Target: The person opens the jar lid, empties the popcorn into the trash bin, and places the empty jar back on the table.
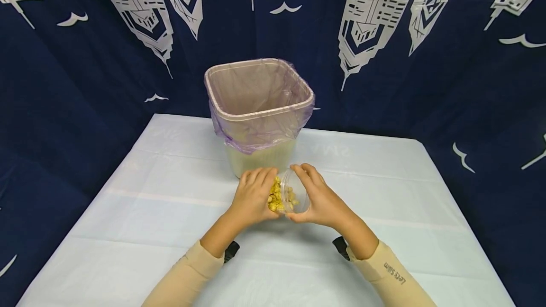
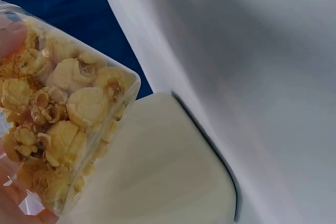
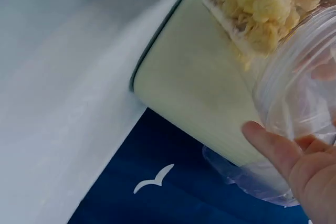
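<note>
Held sideways above the table is a clear plastic jar (image 2: 68, 103) with rounded corners, filled with yellow caramel popcorn (image 1: 275, 195). My left hand (image 1: 252, 198) grips the jar's body from the left, fingers over the top and thumb below. On the right, my right hand (image 1: 322, 200) holds the clear, round, ridged lid end (image 3: 299, 77), its thumb and fingers spread around the rim. The two hands face each other close together. I cannot tell whether the lid is loose from the jar.
Just beyond my hands stands a pale square bin (image 1: 262, 155) with a translucent purple liner bag (image 1: 260, 131) folded over its rim. A white cloth covers the table (image 1: 170, 240). Behind hangs a dark blue curtain (image 1: 298, 37) printed with white buildings and birds.
</note>
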Demonstrator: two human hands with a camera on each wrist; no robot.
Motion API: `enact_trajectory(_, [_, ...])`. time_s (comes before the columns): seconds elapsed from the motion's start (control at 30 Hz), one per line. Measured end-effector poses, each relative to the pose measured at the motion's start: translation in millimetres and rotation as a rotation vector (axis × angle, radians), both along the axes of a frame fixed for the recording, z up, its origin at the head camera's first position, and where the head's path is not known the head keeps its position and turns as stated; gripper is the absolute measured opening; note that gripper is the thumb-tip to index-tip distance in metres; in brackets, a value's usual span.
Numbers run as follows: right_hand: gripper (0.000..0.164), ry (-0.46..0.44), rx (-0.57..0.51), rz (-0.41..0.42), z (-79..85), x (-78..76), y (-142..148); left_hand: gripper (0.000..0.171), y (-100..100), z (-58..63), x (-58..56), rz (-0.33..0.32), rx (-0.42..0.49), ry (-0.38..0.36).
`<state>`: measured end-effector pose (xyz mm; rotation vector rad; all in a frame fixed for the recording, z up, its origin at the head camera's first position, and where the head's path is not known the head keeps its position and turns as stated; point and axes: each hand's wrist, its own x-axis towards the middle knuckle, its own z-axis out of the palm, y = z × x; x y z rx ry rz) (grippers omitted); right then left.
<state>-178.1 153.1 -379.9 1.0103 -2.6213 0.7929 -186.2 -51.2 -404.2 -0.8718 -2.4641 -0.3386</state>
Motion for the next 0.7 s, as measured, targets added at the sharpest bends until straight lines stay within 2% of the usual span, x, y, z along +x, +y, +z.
enact_trajectory(0.2, [0.102, 0.041, 0.096, 0.060, 2.9, 0.6, 4.2, 0.100, -2.0, 0.7, 0.8, 0.006, -0.023, -0.025])
enact_trajectory(0.3, [0.108, -0.032, 0.084, 0.047, 6.2, 3.3, 4.7, 0.100, -1.7, 1.3, 0.4, 0.013, -0.026, -0.035])
enact_trajectory(0.37, [0.110, -0.142, 0.043, -0.010, 8.7, 6.7, 3.1, 0.100, -1.2, 1.7, 0.3, 0.013, -0.023, -0.048])
enact_trajectory(0.5, [0.106, -0.372, -0.029, -0.221, 13.4, 12.7, -3.2, 0.097, 0.6, 3.0, 0.5, 0.016, -0.020, -0.048])
enact_trajectory(0.6, [0.103, -0.469, -0.036, -0.326, 15.2, 13.4, -8.1, 0.096, 1.6, 3.9, 0.7, 0.025, -0.030, -0.027])
enact_trajectory(0.7, [0.099, -0.512, -0.061, -0.352, 14.5, 12.2, -11.3, 0.095, 1.8, 4.3, 1.2, 0.032, -0.050, -0.007])
